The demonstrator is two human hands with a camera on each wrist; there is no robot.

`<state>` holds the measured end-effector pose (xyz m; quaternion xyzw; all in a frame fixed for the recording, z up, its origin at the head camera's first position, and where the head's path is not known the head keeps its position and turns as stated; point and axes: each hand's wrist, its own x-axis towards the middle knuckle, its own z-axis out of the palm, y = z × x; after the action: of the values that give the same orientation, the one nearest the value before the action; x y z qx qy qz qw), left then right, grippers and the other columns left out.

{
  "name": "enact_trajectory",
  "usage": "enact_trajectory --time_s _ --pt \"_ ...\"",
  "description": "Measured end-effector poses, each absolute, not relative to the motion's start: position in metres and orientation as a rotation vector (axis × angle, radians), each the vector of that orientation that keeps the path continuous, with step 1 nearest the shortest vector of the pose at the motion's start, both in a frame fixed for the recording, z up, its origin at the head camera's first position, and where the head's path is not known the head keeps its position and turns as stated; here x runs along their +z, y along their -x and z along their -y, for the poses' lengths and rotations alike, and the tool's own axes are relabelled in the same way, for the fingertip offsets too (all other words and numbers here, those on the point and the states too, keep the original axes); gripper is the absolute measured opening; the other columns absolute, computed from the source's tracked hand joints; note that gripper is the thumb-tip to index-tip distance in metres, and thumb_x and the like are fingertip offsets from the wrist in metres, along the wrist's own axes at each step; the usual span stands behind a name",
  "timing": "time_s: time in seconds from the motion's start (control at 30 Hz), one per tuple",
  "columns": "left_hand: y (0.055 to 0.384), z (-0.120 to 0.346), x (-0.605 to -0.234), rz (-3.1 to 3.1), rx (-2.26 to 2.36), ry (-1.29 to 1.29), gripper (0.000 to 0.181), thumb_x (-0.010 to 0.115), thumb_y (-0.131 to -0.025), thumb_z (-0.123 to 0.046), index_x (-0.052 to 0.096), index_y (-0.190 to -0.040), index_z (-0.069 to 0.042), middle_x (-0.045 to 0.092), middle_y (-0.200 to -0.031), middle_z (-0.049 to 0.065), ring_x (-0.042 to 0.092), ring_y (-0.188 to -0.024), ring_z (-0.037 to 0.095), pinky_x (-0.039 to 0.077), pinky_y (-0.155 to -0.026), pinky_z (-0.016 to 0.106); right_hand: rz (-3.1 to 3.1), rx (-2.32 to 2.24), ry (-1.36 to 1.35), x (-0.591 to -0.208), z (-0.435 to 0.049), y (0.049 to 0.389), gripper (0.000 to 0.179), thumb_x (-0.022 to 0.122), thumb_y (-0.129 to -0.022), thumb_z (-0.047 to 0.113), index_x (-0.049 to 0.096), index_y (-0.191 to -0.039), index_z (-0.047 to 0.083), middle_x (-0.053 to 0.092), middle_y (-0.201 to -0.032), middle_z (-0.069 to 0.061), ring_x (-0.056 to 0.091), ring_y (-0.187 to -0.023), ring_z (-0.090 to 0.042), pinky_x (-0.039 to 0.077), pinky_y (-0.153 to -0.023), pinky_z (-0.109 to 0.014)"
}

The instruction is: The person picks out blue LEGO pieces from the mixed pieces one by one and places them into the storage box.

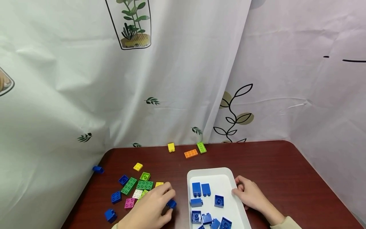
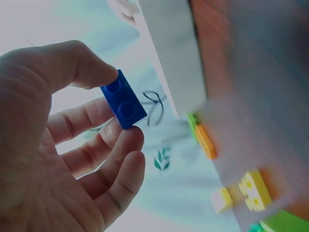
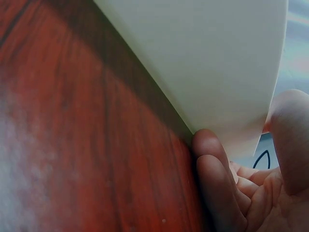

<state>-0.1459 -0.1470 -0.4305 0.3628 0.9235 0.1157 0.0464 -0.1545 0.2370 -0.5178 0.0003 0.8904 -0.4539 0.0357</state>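
Observation:
Between thumb and fingertips, my left hand (image 1: 151,208) pinches a blue building brick (image 2: 123,100), whose two studs show in the left wrist view. It hovers left of the white tray (image 1: 189,190), beside a loose group of coloured bricks. My right hand (image 1: 251,194) grips the tray's right wall, thumb over the rim and fingers against the outside, as the right wrist view (image 3: 236,188) also shows. Several blue bricks lie inside the tray, among them a hollow-side-up one (image 1: 219,201) and an upright pair at the far left. The tray's near end is cut off by the frame.
On the left lie more blue bricks (image 1: 116,197), dark green bricks (image 1: 129,186), a pink brick (image 1: 130,203) and a white brick (image 1: 137,194). Toward the back edge are an orange brick (image 1: 191,154), a lime brick (image 1: 201,147) and a yellow brick (image 1: 171,147). A printed curtain hangs behind.

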Motion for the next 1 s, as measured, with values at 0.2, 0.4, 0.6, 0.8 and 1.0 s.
enact_trajectory --time_s 0.2,0.4,0.6,0.8,1.0 --pt "0.15 0.122 -0.433 -2.814 0.457 -1.296 0.027 0.076 -0.092 -0.035 0.068 -0.117 -0.026 0.055 -0.104 -0.014 0.052 -0.087 -0.002 0.057 -0.083 0.021 -2.74 -1.39 -0.003 -0.519 -0.237 0.155 0.017 0.069 -0.088 0.011 0.06 -0.101 0.008 0.049 -0.059 0.002 0.052 -0.038 -0.013 0.049 -0.034 -0.035" --pt "0.153 0.095 -0.437 -2.765 0.455 -1.43 0.024 0.074 -0.094 -0.033 0.067 -0.116 -0.026 0.057 -0.105 -0.013 0.052 -0.09 -0.001 0.056 -0.086 0.021 -2.737 -1.388 -0.006 -0.52 -0.237 0.155 0.018 0.07 -0.088 0.011 0.06 -0.102 0.008 0.051 -0.06 0.001 0.052 -0.038 -0.013 0.049 -0.034 -0.035" --pt "0.157 0.073 -0.438 -2.746 0.383 -1.539 0.023 0.073 -0.094 -0.031 0.068 -0.115 -0.024 0.057 -0.103 -0.011 0.05 -0.086 0.0 0.051 -0.081 0.014 -2.736 -1.385 -0.002 -0.519 -0.237 0.155 0.018 0.069 -0.088 0.011 0.06 -0.102 0.008 0.051 -0.059 0.001 0.052 -0.037 -0.013 0.049 -0.034 -0.035" --pt "0.158 0.058 -0.441 -2.752 0.316 -1.646 0.022 0.073 -0.094 -0.032 0.067 -0.113 -0.023 0.057 -0.101 -0.011 0.048 -0.083 -0.001 0.047 -0.076 0.01 -2.742 -1.389 0.004 -0.519 -0.237 0.155 0.017 0.069 -0.088 0.011 0.061 -0.101 0.008 0.051 -0.059 0.001 0.052 -0.037 -0.013 0.049 -0.034 -0.035" --pt "0.158 0.049 -0.446 -2.756 0.295 -1.733 0.018 0.073 -0.093 -0.032 0.065 -0.107 -0.024 0.054 -0.097 -0.011 0.045 -0.078 -0.003 0.041 -0.069 0.008 -2.75 -1.386 0.014 -0.519 -0.237 0.154 0.017 0.07 -0.088 0.012 0.061 -0.102 0.008 0.05 -0.059 0.002 0.051 -0.036 -0.012 0.048 -0.033 -0.034"
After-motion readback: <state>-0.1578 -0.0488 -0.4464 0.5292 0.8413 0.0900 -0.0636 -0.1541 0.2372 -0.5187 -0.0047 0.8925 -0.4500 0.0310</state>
